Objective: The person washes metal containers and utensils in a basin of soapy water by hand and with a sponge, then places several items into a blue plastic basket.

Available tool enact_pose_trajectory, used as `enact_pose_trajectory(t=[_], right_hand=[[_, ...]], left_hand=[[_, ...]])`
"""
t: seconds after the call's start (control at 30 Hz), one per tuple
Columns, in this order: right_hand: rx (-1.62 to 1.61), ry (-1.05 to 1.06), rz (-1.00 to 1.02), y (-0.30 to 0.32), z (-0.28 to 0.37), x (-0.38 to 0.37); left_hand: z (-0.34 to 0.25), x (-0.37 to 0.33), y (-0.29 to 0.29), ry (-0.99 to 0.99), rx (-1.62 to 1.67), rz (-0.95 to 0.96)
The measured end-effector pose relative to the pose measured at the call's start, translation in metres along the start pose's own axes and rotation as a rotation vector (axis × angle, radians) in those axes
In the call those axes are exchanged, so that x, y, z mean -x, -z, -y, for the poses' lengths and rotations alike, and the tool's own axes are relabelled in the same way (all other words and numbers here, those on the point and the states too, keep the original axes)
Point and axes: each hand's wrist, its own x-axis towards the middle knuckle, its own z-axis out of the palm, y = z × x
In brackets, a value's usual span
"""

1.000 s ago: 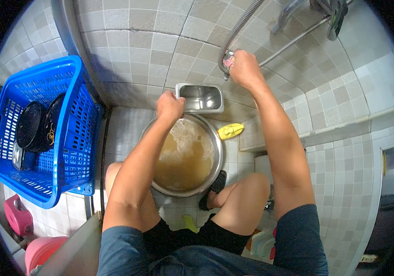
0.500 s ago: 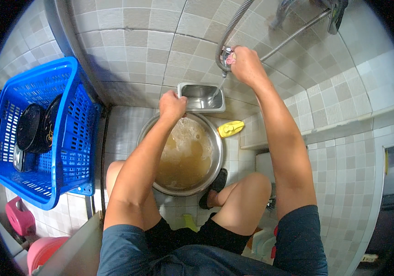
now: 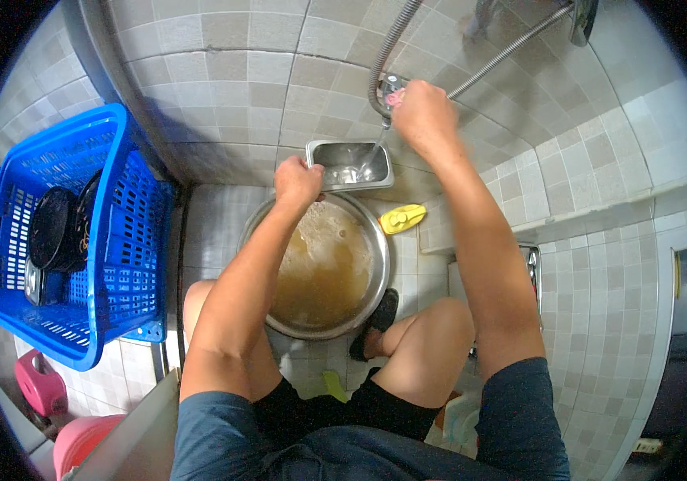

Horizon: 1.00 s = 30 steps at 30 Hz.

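Observation:
My left hand (image 3: 298, 179) is closed on the left rim of a small rectangular stainless steel pan (image 3: 323, 154), holding it against the tiled wall. A thin stream of water runs from the tap (image 3: 392, 83) down into the pan. My right hand (image 3: 423, 112) is closed at the tap, where a bit of pink shows beside my fingers; the grip itself is partly hidden. Just below the pan stands a wide round metal basin (image 3: 381, 276) with cloudy, brownish, foamy water. A yellow bottle (image 3: 403, 219) lies to the right of the basin.
At the left stands a blue plastic basket (image 3: 111, 240) with black pans (image 3: 53, 228) inside. A flexible metal hose (image 3: 391, 48) hangs along the wall by the tap. Lower left are a pink plastic item (image 3: 39, 383) and a pink tub (image 3: 79, 441). My legs flank the basin.
The pan has tipped slightly and shifted a little up and left with my left hand. Water keeps running, and my right hand stays at the tap, slightly turned.

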Motion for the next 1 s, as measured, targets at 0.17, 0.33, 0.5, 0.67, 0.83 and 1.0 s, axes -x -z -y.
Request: enact_pose_trajectory(t=[0.17,0.33,0.5,0.67,0.83,1.0], right_hand=[[-0.096,-0.007,0.006,-0.015,-0.004,0.003],[-0.615,0.127,0.182,-0.040,-0.054,0.059],[-0.670,-0.330,0.356,-0.113,-0.113,0.152],[-1.116,-0.502,0.397,-0.157,-0.068,0.219],[-1.359,-0.560,0.442,-0.139,-0.026,0.195],[-1.382,-0.612,0.402,-0.119,-0.056,0.206]], left_hand=[[0.007,-0.003,-0.001,-0.012,0.026,0.004],[0.013,0.007,0.009,-0.032,-0.049,-0.005],[0.007,0.029,0.020,-0.006,-0.192,0.124],[0.031,0.050,0.058,-0.017,-0.302,0.244],[0.057,0.034,0.095,0.056,-0.056,0.238],[0.050,0.051,0.065,0.162,0.259,0.421]])
